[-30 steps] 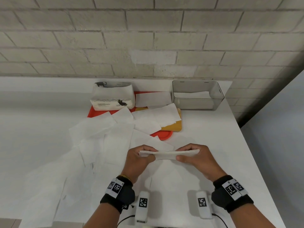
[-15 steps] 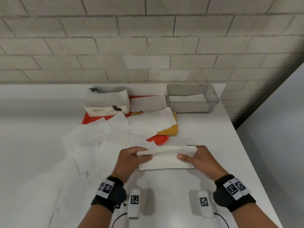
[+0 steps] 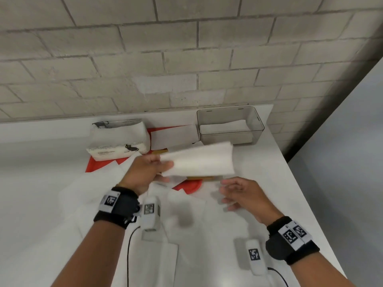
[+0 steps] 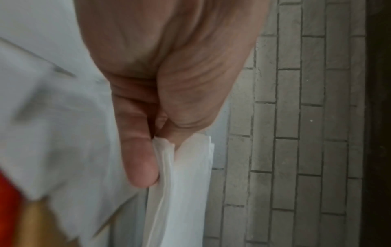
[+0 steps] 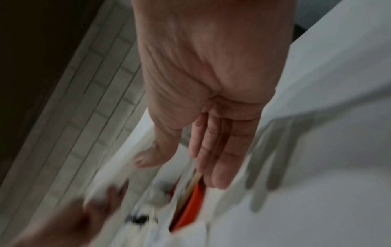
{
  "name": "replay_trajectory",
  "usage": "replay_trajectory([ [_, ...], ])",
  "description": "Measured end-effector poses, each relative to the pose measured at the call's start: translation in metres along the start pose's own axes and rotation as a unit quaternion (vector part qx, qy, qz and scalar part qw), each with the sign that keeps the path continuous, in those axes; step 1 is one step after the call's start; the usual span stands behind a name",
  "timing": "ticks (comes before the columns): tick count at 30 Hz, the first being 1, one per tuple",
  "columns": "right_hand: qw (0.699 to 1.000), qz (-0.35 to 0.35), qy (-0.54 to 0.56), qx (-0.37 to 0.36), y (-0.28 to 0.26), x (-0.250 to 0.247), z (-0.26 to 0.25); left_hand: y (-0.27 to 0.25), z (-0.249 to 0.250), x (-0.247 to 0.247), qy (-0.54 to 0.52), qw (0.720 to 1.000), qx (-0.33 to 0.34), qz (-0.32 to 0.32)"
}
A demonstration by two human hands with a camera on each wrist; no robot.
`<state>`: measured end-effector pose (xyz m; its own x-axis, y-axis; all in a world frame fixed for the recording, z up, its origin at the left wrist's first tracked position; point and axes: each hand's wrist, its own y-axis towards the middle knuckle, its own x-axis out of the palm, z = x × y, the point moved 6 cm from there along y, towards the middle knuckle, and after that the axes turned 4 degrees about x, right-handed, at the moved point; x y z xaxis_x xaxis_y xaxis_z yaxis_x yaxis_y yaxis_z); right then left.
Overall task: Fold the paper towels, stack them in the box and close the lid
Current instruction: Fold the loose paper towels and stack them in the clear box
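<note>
My left hand (image 3: 149,170) pinches one end of a folded white paper towel (image 3: 199,159) and holds it in the air above the table, short of the box. In the left wrist view the thumb and fingers (image 4: 141,160) clamp the layered edge of the folded towel (image 4: 182,192). My right hand (image 3: 236,193) hovers empty below the towel, fingers relaxed and spread (image 5: 213,155). The clear grey box (image 3: 230,126) stands open at the back right with a folded towel (image 3: 226,126) lying inside. Several unfolded towels (image 3: 99,189) lie spread on the table.
A pack of paper towels (image 3: 118,141) sits at the back on a red board (image 3: 186,186), with a wooden board (image 3: 202,178) partly under the sheets. The brick wall runs behind. The table's right edge (image 3: 306,195) lies close to my right hand.
My right hand has let go of the folded towel. My left hand has lifted it off the table and carried it up and back toward the box.
</note>
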<state>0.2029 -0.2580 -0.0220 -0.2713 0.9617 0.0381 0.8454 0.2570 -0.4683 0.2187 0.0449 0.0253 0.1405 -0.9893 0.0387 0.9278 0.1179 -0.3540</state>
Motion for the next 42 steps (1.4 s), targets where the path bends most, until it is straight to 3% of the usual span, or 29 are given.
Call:
replay_trajectory([
  [3,0.976,0.002,-0.211,-0.050,0.006,0.020,0.016,0.041,0.040,0.011,-0.014,0.999,0.030,0.023],
  [6,0.889,-0.067,-0.424,-0.160,0.009,0.064,0.023,0.083,0.066,0.042,0.002,1.000,0.019,0.006],
  [8,0.836,-0.121,-0.493,-0.207,0.012,0.088,0.025,0.108,0.075,0.070,0.014,0.999,0.028,-0.015],
  [11,0.803,-0.166,-0.522,-0.234,0.020,0.101,0.028,0.139,0.074,0.104,0.019,1.000,0.013,-0.015],
  [14,0.797,-0.183,-0.526,-0.235,0.025,0.098,0.030,0.168,0.073,0.124,0.107,0.994,-0.002,0.005],
  [15,0.792,-0.182,-0.529,-0.243,0.026,0.095,0.030,0.175,0.074,0.129,0.186,0.982,0.004,-0.008],
  [16,0.788,-0.180,-0.534,-0.250,0.027,0.091,0.029,0.176,0.077,0.132,0.376,0.923,0.078,0.007],
  [17,0.783,-0.177,-0.540,-0.253,0.027,0.086,0.028,0.183,0.079,0.138,0.483,0.866,0.128,-0.001],
  [18,0.781,-0.174,-0.545,-0.252,0.027,0.079,0.028,0.188,0.083,0.145,0.527,0.836,0.153,-0.002],
  [20,0.783,-0.164,-0.548,-0.245,0.026,0.063,0.028,0.191,0.090,0.153,0.554,0.818,0.158,-0.004],
  [25,0.800,-0.128,-0.540,-0.228,0.023,0.020,0.031,0.201,0.076,0.160,0.550,0.829,0.100,-0.022],
  [26,0.803,-0.124,-0.540,-0.222,0.023,0.014,0.032,0.204,0.071,0.160,0.514,0.851,0.110,-0.025],
  [27,0.806,-0.122,-0.537,-0.215,0.023,0.011,0.032,0.200,0.068,0.158,0.420,0.902,0.096,-0.014],
  [28,0.809,-0.120,-0.536,-0.210,0.022,0.008,0.032,0.199,0.063,0.155,0.283,0.959,0.014,0.016],
  [29,0.813,-0.117,-0.532,-0.208,0.022,0.007,0.032,0.205,0.065,0.156,0.222,0.975,0.017,0.003],
  [31,0.826,-0.094,-0.515,-0.210,0.022,0.007,0.031,0.201,0.071,0.155,0.307,0.950,0.047,0.030],
  [33,0.843,-0.042,-0.488,-0.224,0.022,0.008,0.028,0.199,0.073,0.160,0.391,0.919,0.056,0.018],
  [36,0.840,0.034,-0.486,-0.239,0.023,0.010,0.020,0.198,0.073,0.164,0.487,0.871,0.052,0.020],
  [38,0.831,0.030,-0.522,-0.192,0.025,0.015,0.021,0.197,0.074,0.165,0.503,0.860,0.072,0.031],
  [42,0.818,0.014,-0.562,-0.124,0.027,0.028,0.016,0.176,0.081,0.168,0.457,0.873,0.169,0.022],
])
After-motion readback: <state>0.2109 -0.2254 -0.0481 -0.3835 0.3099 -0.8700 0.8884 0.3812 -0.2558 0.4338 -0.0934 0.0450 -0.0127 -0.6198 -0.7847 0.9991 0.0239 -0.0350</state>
